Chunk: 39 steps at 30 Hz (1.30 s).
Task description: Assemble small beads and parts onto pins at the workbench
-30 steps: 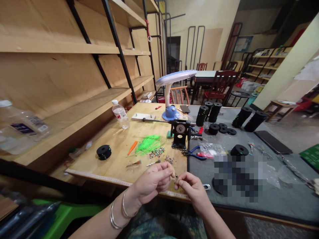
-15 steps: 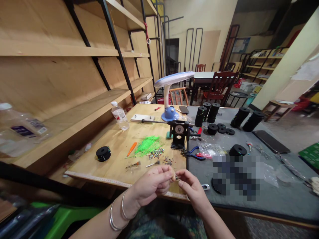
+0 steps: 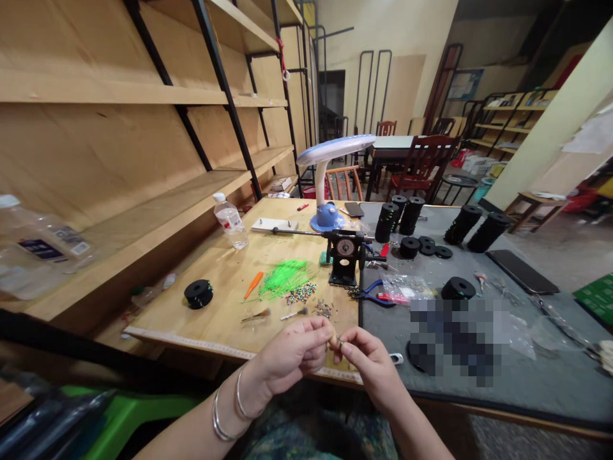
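My left hand (image 3: 294,353) and my right hand (image 3: 371,363) meet fingertip to fingertip over the near edge of the wooden table (image 3: 225,306). Both are closed in a pinch on one tiny metal piece (image 3: 338,342) between them; I cannot make out what it is. Silver bangles circle my left wrist. Just beyond the hands lie a heap of small coloured beads (image 3: 301,293), a pile of green strands (image 3: 283,276), small metal bits (image 3: 324,310) and a black hand-cranked winder (image 3: 345,257).
An orange-handled tool (image 3: 253,285), a black spool (image 3: 198,293) and a water bottle (image 3: 231,220) sit on the left. A blue desk lamp (image 3: 330,185) stands behind. Blue-handled pliers (image 3: 371,294), plastic bags and several black spools (image 3: 410,215) cover the grey mat (image 3: 527,377) on the right.
The hands stay together at the table edge; the fingers have only shifted slightly around the small piece. The view has wobbled a little.
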Each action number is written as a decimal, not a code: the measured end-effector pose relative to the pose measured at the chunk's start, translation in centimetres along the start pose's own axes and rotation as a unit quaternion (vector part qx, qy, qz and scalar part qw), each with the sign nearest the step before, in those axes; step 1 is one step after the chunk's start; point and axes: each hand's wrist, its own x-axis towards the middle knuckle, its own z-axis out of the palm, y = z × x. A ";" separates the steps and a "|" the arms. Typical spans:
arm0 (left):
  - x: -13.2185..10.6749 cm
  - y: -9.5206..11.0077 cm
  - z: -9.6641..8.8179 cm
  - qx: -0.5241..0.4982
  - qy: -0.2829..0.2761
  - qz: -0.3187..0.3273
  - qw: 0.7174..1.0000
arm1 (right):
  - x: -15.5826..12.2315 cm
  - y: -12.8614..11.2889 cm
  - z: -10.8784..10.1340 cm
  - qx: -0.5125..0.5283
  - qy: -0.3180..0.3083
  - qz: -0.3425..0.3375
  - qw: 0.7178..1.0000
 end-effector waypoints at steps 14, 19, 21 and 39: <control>0.3 0.3 -0.5 -0.003 0.011 -0.015 1.000 | -0.4 0.3 -0.3 0.004 0.004 0.042 0.999; 0.3 0.2 -0.6 0.001 0.016 -0.013 1.000 | -0.4 0.4 -0.4 -0.018 0.011 0.046 0.999; 0.3 0.3 -0.7 0.008 0.018 -0.014 1.000 | -0.4 0.6 -0.6 -0.020 0.015 0.048 0.999; 0.0 1.7 -1.4 0.066 0.055 -0.047 0.995 | 0.0 1.7 -1.0 0.074 0.005 0.084 0.994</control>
